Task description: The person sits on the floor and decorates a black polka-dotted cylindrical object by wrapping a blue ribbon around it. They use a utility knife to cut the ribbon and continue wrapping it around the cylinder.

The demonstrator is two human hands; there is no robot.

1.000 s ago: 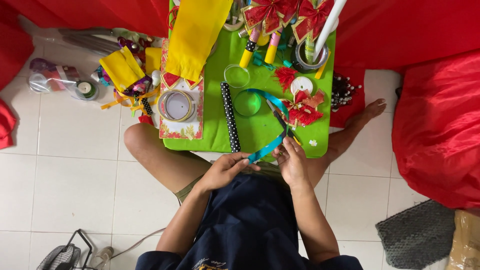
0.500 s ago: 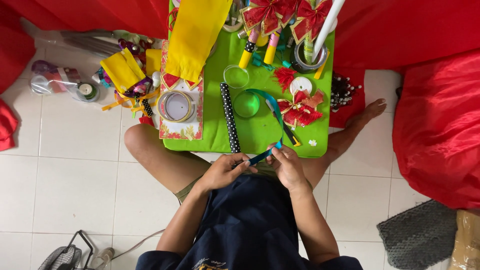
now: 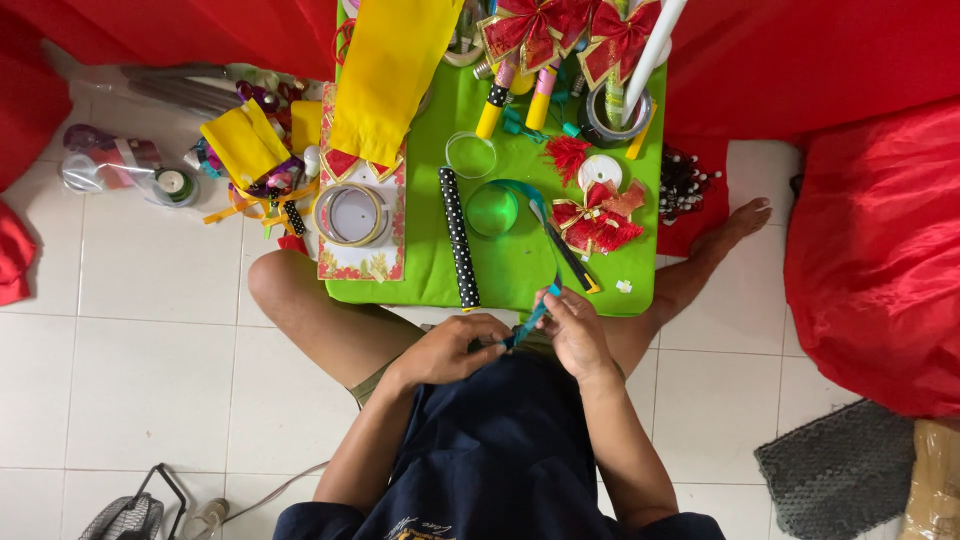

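Note:
I sit on a white tiled floor with a low green table (image 3: 430, 285) over my legs. My left hand (image 3: 452, 347) and my right hand (image 3: 573, 330) meet just below the table's front edge, both pinching a narrow blue ribbon (image 3: 528, 322). The ribbon runs up over the table edge toward a green ribbon roll (image 3: 492, 211). A red bow (image 3: 597, 219) lies right of the roll, and a black polka-dot stick (image 3: 458, 237) lies left of it.
Yellow fabric (image 3: 390, 70), a tape ring (image 3: 351, 214) on a patterned card, red bows (image 3: 540, 28) and tubes crowd the table's far side. Loose craft bits and a bag (image 3: 110, 165) lie at left. Red cloth (image 3: 880, 250) surrounds the area; a grey mat (image 3: 835, 480) lies at right.
My hands drew the blue ribbon down off the table toward my lap. The length between my fingers is shorter now, and my hands are closer together.

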